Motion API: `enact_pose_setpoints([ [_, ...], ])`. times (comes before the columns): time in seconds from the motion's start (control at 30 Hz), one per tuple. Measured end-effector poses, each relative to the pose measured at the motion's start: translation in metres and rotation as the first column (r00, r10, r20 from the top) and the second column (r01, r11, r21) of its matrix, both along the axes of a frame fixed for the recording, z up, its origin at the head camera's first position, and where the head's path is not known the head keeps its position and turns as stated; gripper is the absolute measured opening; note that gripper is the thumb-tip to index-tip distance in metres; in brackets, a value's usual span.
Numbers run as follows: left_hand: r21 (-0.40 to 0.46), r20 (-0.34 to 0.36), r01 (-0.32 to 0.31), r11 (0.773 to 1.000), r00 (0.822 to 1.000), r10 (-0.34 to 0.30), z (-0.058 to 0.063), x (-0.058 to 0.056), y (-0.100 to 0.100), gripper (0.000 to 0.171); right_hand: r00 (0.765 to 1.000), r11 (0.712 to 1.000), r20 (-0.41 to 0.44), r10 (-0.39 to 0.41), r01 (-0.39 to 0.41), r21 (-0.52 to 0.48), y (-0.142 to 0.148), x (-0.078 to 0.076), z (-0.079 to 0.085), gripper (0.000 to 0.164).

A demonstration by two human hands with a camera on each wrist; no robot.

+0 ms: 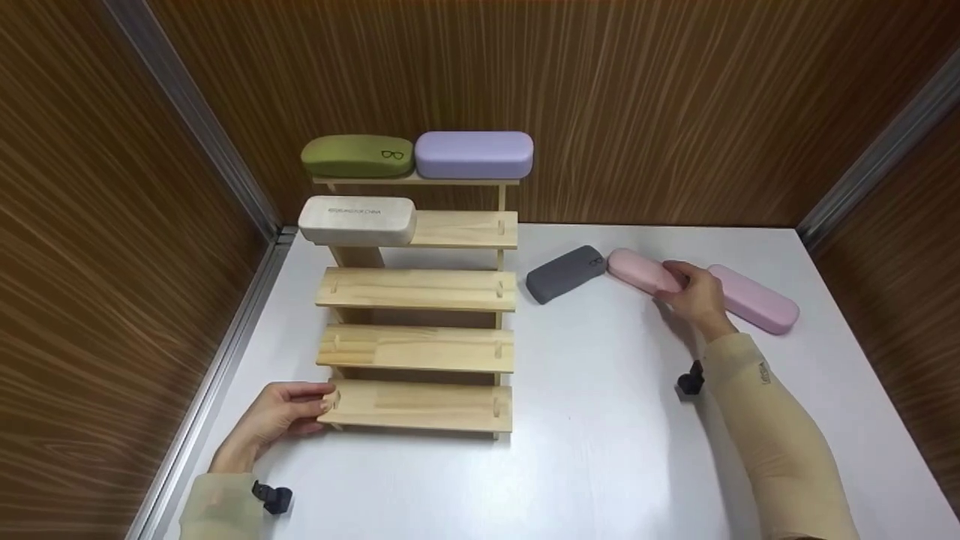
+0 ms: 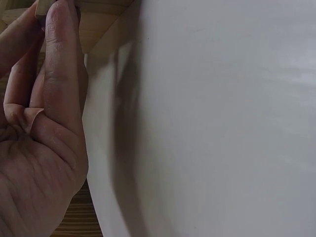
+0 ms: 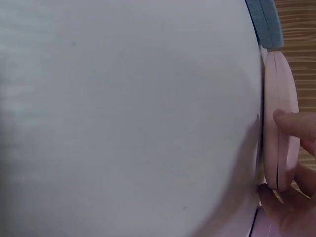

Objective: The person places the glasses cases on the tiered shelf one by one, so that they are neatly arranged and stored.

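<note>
My left hand (image 1: 281, 412) pinches the left end of the lowest board on a tiered wooden rack (image 1: 420, 405). In the left wrist view its fingers (image 2: 61, 64) meet at the wood's edge. Over on the right, my right hand (image 1: 696, 294) grips the right end of a light pink glasses case (image 1: 637, 268). The right wrist view has the thumb (image 3: 295, 123) against that case's side seam and other fingers around its end. A dark grey glasses case (image 1: 564, 274) lies just left of it, and a longer pink glasses case (image 1: 754, 300) lies behind the hand, partly hidden.
On the rack's top board sit a green glasses case (image 1: 356, 156) and a lavender one (image 1: 474, 155). A whitish case (image 1: 357, 220) occupies the left of the second board. Wood-grain panels (image 1: 637, 112) enclose the white table (image 1: 585, 450) at the back and sides.
</note>
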State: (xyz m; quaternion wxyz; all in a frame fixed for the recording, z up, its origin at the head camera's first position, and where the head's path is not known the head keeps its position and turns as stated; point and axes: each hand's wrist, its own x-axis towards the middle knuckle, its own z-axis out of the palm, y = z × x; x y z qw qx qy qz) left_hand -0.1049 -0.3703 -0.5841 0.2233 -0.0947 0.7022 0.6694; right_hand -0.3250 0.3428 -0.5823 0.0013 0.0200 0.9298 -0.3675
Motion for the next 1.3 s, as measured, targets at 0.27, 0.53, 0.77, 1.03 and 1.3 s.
enact_pose_setpoints([
  [0.27, -0.001, 0.009, -0.011, 1.000, 1.000, 0.011, 0.000, -0.001, 0.000, 0.030, 0.999, 0.999, -0.042, -0.003, 0.005, 0.034, 0.001, 0.000, -0.002, 0.063],
  [0.53, 0.020, 0.012, -0.006, 1.000, 1.000, 0.006, 0.001, -0.001, 0.000, 0.030, 0.999, 0.998, -0.037, -0.006, 0.009, 0.064, 0.002, 0.003, 0.001, 0.065],
  [0.77, 0.029, 0.011, -0.002, 1.000, 1.000, 0.002, -0.001, -0.001, -0.001, 0.030, 0.999, 0.996, -0.032, -0.010, 0.013, 0.087, 0.004, 0.003, 0.002, 0.064],
  [1.03, 0.022, 0.009, -0.008, 1.000, 1.000, 0.007, -0.003, -0.001, 0.000, 0.031, 1.000, 0.997, -0.011, -0.003, 0.004, 0.081, 0.005, 0.005, 0.017, 0.066],
  [1.3, 0.035, 0.010, -0.013, 0.999, 1.000, 0.013, -0.003, 0.000, -0.001, 0.031, 0.999, 0.996, -0.038, 0.012, -0.008, 0.091, 0.002, 0.008, 0.034, 0.062],
])
